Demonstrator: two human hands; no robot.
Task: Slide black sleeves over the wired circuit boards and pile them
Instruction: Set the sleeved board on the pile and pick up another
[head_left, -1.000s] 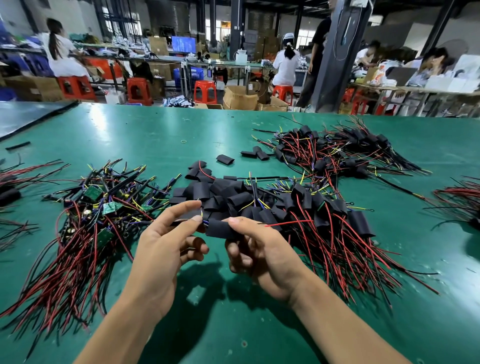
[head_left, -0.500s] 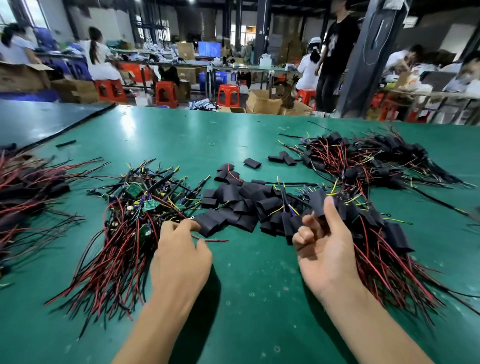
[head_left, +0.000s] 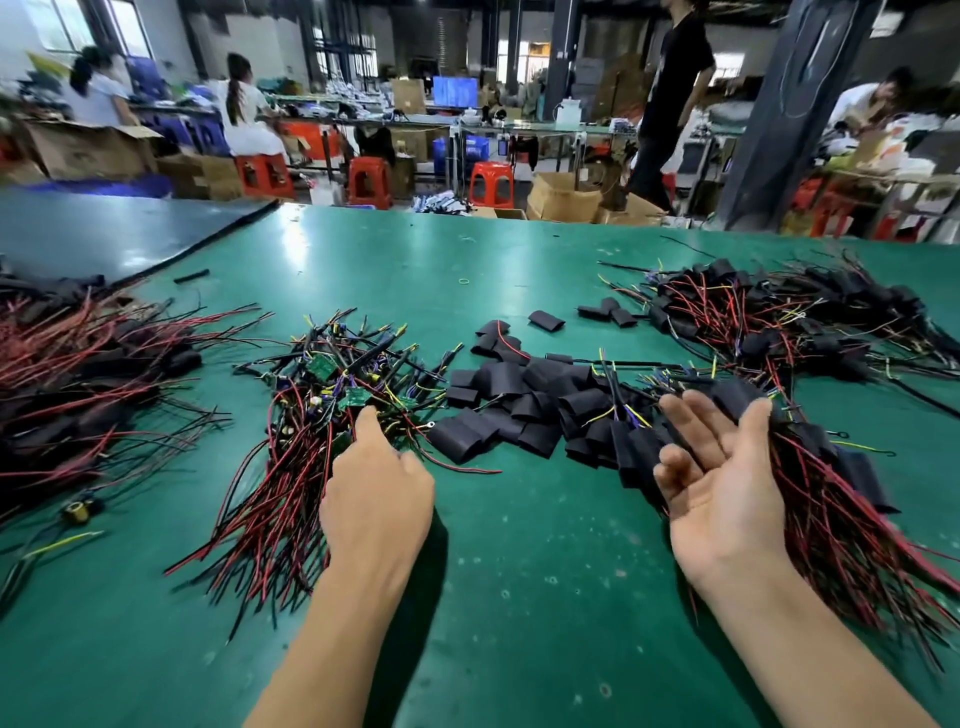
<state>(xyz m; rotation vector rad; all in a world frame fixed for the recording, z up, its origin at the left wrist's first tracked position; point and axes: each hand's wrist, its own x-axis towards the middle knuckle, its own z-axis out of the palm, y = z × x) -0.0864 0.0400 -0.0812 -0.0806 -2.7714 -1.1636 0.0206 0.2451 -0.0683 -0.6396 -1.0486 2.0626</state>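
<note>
- The left hand reaches into the heap of bare wired boards, left of the table's middle; I cannot tell if its fingers hold one.
- The right hand is palm up, fingers spread, empty, over the covered pile near the right edge.
- Loose black sleeves lie in the middle.

table green | sleeves black | circuit boards green | wires red, black | stools red
</note>
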